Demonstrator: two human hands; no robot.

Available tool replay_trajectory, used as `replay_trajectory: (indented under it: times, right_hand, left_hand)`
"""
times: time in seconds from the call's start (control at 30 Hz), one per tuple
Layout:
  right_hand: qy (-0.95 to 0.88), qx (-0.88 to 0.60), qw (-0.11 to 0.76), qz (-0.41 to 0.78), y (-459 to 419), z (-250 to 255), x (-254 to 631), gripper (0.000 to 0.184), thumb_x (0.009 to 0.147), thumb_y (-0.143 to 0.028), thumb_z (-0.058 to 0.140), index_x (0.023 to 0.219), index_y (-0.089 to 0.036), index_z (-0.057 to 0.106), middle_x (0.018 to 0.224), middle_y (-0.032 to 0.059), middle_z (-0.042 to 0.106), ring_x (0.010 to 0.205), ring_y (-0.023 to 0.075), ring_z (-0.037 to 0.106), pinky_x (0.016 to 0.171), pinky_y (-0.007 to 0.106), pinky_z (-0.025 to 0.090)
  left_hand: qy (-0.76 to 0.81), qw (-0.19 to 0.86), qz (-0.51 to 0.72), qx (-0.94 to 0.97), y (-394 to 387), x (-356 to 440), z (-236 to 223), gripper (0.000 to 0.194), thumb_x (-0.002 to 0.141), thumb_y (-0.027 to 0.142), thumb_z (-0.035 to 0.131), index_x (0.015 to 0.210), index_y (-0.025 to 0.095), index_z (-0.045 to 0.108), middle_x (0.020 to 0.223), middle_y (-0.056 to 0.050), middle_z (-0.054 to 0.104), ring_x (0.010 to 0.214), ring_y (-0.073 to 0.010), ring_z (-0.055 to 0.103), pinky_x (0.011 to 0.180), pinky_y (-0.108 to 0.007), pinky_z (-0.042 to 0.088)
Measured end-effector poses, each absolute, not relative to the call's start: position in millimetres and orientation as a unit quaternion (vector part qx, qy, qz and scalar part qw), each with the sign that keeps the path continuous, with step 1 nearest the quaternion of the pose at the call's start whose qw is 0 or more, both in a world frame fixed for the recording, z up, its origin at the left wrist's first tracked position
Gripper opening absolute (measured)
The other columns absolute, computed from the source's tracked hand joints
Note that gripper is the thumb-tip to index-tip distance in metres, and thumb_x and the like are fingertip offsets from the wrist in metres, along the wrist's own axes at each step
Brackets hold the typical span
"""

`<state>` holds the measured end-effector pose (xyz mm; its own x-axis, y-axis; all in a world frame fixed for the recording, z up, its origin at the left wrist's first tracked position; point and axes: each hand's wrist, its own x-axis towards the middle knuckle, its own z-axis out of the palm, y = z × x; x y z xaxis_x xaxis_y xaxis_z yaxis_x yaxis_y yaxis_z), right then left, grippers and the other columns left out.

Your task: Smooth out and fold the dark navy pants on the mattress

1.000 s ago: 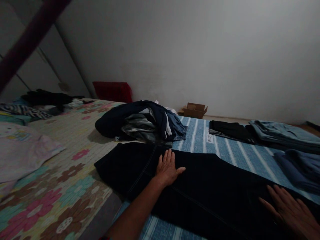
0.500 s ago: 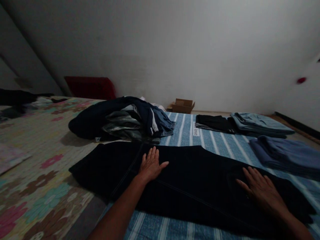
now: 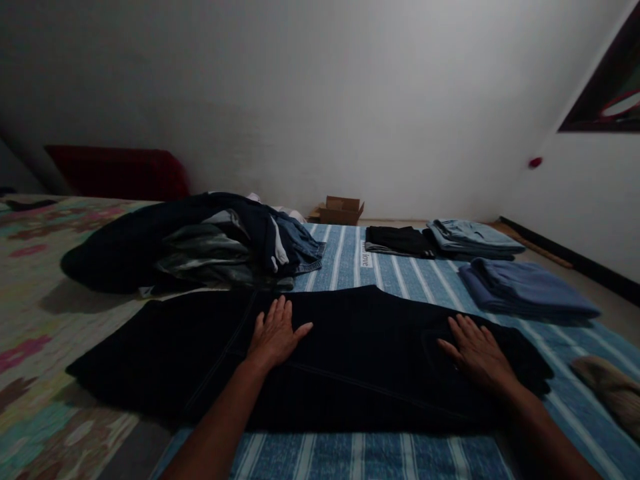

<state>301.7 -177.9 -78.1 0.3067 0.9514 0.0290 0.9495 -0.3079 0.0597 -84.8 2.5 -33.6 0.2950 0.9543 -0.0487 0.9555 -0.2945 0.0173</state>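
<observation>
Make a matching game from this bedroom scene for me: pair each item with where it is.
Items:
1. Left hand
2. Heap of clothes
3. Cardboard box
4. Folded blue garment

Places:
A. Beyond the bedding, by the far wall
B. On the striped mat
C. Flat on the dark trousers
D. Mostly on the flowered cover

Right pairs: 1-C, 2-D, 3-A, 4-B
</observation>
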Motion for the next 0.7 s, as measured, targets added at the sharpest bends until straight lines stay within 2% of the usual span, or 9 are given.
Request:
replay_trajectory:
  times: [0.33, 0.5, 0.7]
  right_hand:
    - [0.563, 0.825, 0.044, 0.03, -173.0, -71.5, 299.5, 0.073, 0.088, -0.06, 0.026, 0.14, -0.009, 0.033, 0.147, 0.0145, 0.027, 0.136, 0.0265, 0.019, 0.109, 0.044, 0.013]
    - [0.568, 0.822, 0.008, 0.041, -167.0, -51.3, 286.9, 0.068, 0.09, -0.057, 0.027, 0.137, -0.009, 0.038, 0.146, 0.016, 0.029, 0.136, 0.0277, 0.019, 0.109, 0.046, 0.013]
    - [0.632, 0.774, -0.029, 0.014, -142.0, -31.4, 235.5, 0.071, 0.09, -0.059, 0.023, 0.14, -0.009, 0.033, 0.149, 0.0155, 0.023, 0.138, 0.026, 0.013, 0.11, 0.043, 0.008]
  left_hand:
    - [0.594, 0.013, -0.024, 0.804, 6.3, -84.1, -32.7, 0.085, 0.082, 0.066, 0.02, 0.142, 0.005, 0.023, 0.152, -0.012, 0.011, 0.14, -0.0256, 0.008, 0.11, -0.048, 0.014]
    - [0.595, 0.019, -0.025, 0.803, 7.9, -84.3, -32.9, 0.085, 0.082, 0.066, 0.022, 0.142, 0.005, 0.024, 0.152, -0.012, 0.01, 0.14, -0.0254, 0.007, 0.11, -0.048, 0.014]
    - [0.597, 0.013, -0.016, 0.802, 6.4, -83.3, -31.1, 0.082, 0.083, 0.063, 0.025, 0.141, 0.005, 0.026, 0.151, -0.013, 0.014, 0.14, -0.0261, 0.009, 0.11, -0.047, 0.016]
